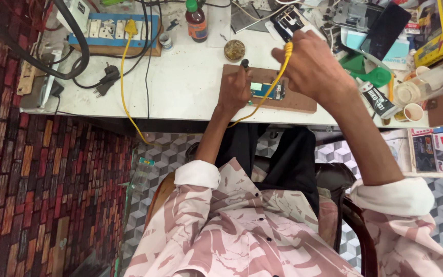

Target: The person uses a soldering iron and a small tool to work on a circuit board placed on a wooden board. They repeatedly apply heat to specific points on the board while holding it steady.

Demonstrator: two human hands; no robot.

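Yellow tool gripped in raised right hand; left hand fingers pinch black knob.

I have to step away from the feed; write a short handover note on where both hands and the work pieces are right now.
Left hand rests on the wooden board, gripping a small dark-tipped tool beside the circuit board.
Right hand is raised above the board, pinching the yellow-handled tool; its yellow cord runs to the power strip.
Done: circuit board lies flat on the wooden board, tool plugged in.
Left: whether the tip touches the circuit board cannot be told, so work on it looks unfinished.
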